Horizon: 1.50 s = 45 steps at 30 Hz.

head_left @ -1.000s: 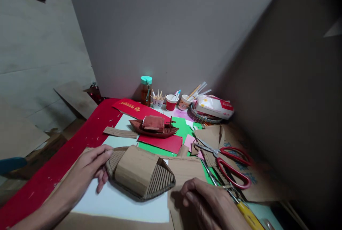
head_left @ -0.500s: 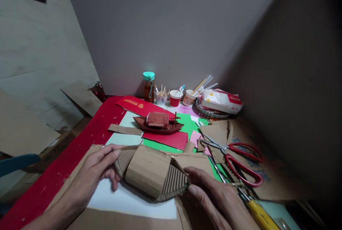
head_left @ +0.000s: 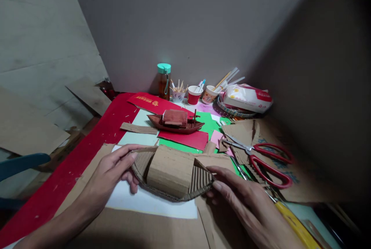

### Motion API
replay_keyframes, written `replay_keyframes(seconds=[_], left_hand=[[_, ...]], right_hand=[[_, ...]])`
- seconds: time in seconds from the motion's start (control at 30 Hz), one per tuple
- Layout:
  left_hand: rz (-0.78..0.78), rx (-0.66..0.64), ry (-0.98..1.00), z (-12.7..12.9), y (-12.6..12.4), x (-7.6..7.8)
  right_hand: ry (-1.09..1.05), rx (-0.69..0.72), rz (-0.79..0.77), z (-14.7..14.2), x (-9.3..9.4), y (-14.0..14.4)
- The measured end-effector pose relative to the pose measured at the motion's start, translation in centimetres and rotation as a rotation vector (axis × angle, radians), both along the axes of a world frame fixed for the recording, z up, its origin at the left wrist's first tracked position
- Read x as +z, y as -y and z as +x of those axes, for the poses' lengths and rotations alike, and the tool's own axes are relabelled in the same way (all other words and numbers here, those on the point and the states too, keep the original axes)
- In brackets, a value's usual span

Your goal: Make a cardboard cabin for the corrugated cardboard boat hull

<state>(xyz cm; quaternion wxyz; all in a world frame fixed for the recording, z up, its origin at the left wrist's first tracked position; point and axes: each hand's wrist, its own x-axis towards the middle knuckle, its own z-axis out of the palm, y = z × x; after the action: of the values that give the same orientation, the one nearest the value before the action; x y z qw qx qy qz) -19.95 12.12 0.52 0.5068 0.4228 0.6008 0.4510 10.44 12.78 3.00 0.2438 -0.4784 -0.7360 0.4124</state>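
Here, left hand point(head_left: 111, 173) with fingers spread, thumb and fingertips pinching the left tip of the cardboard boat point(head_left: 173, 172). Boat of brown corrugated board, ribbed flutes showing along a curved hull, smooth arched cover over the middle; resting on white paper point(head_left: 150, 202) atop a cardboard sheet point(head_left: 139, 229), mid-table between both hands. Right hand point(head_left: 246, 206) open, fingertips pressed to the boat's right tip. Left of all this, red cloth point(head_left: 72, 171). Behind, a corrugated strip point(head_left: 139, 128), then a dark red model boat point(head_left: 175, 122) on red and green paper. Farther back, a red envelope point(head_left: 153, 103) with gold characters too small to read, a teal-capped bottle point(head_left: 164, 81), paper cups point(head_left: 193, 95) holding sticks and pens, a tissue pack point(head_left: 247, 97). At right, red-handled scissors point(head_left: 261, 160) on cardboard scraps, a yellow-handled tool point(head_left: 295, 226) beside the right wrist.
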Motion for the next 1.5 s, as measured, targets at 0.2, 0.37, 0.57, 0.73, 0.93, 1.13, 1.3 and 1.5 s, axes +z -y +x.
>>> replay_keyframes(seconds=[0.2, 0.37, 0.57, 0.73, 0.93, 1.13, 1.3, 1.5], left_hand=[[-0.009, -0.034, -0.045, 0.1, 0.5, 0.5], [-0.017, -0.067, -0.073, 0.2, 0.6, 0.6], [0.132, -0.001, -0.394, -0.3, 0.7, 0.8], [0.457, 0.043, -0.765, -0.9, 0.6, 2.1], [0.613, -0.259, -0.798, 0.1, -0.8, 3.6], [0.566, -0.347, -0.796, 1.0, -3.0, 3.0], [0.556, -0.366, -0.790, 1.4, -3.5, 2.5], [0.517, -0.374, -0.777, 2.1, -3.4, 2.5]], right_hand=[[-0.002, -0.040, -0.005, -0.2, 0.2, -0.2], [-0.019, -0.046, -0.026, 0.0, 0.0, -0.4], [0.098, -0.036, 0.081, 0.7, 0.6, -0.3], [0.142, -0.107, 0.185, 1.9, 1.2, -0.7], [0.152, -0.047, 0.368, 0.8, 2.9, -3.0], [0.240, 0.119, 0.483, -2.4, 2.9, -4.4], [0.278, 0.206, 0.560, -3.7, 1.8, -5.3], [0.333, 0.184, 0.644, -4.3, 0.1, -5.8]])
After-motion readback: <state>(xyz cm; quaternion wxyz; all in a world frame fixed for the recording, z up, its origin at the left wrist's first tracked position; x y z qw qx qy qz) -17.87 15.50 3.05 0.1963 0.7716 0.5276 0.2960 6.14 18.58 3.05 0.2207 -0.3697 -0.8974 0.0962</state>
